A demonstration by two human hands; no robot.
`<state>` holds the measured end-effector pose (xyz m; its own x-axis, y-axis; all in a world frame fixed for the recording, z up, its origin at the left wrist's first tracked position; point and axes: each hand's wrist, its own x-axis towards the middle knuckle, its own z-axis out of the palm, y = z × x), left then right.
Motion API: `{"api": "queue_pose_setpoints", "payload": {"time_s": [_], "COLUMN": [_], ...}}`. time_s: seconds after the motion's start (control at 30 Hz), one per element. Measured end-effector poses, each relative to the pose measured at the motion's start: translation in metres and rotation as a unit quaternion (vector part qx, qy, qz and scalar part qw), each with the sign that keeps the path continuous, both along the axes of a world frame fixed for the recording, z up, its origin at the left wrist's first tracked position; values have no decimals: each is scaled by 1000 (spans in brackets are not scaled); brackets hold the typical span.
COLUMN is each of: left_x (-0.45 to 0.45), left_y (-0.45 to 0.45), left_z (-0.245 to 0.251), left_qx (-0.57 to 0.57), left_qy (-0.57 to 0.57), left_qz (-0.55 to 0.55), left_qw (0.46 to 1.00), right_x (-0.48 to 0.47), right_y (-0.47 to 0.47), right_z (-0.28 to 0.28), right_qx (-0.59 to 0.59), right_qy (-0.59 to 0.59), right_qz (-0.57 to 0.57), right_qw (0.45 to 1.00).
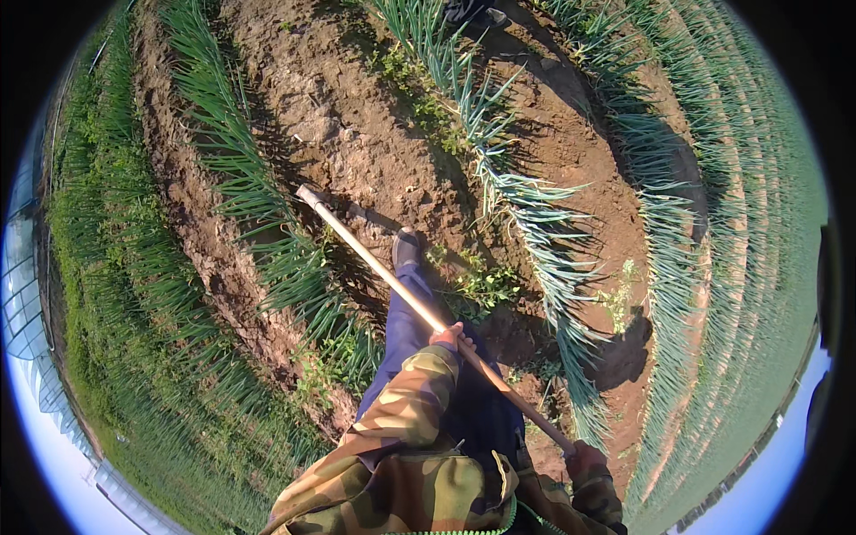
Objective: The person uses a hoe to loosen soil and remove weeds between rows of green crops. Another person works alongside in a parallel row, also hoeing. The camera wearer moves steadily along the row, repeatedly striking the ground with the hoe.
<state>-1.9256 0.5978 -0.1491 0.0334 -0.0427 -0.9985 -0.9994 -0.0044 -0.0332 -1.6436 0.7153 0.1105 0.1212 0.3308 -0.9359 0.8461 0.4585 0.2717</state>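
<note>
A long wooden tool handle (381,269) slants across the front of my body, its far end low over the soil by a row of green onions (247,180). My left hand (453,336) is closed around the middle of the handle. Near its rear end, at the lower right, my right hand (586,459) grips it too. The tool's head (309,196) shows only as a short piece at the far end; its blade cannot be made out. My shoe (406,247) stands on the soil just right of the handle.
Another onion row (535,227) runs close on my right, with more rows beyond. Leafy weeds (491,281) grow by my legs. Bare soil (334,114) lies between the rows. Part of another person (475,12) shows at the top. Greenhouses (27,301) stand at the far left.
</note>
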Motion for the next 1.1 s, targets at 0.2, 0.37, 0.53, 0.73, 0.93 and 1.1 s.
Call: {"api": "queue_pose_setpoints", "payload": {"time_s": [0.2, 0.37, 0.53, 0.73, 0.93, 1.1], "left_x": [-34, -52, -59, -57, -14, 25], "left_y": [33, 72, 111, 125, 93, 78], "left_z": [6, -5, -37, -89, -94, -46], "left_qx": [59, 111, 118, 101, 61, 86], "left_qy": [65, 118, 194, 213, 203, 188], "left_qz": [-106, -276, -311, -341, -446, -478], "left_qw": [990, 947, 923, 910, 869, 854], "right_x": [-11, -34, -72, -151, -140, -105], "right_y": [-48, -73, -82, -51, -70, -97], "right_z": [-14, -27, -72, -172, -177, -140], "right_qx": [6, 17, 19, 48, -22, 53], "right_qy": [4, 46, 107, 248, 196, 220], "right_qz": [-140, -255, -310, -327, -389, -349], "right_qw": [990, 966, 945, 910, 900, 910]}}
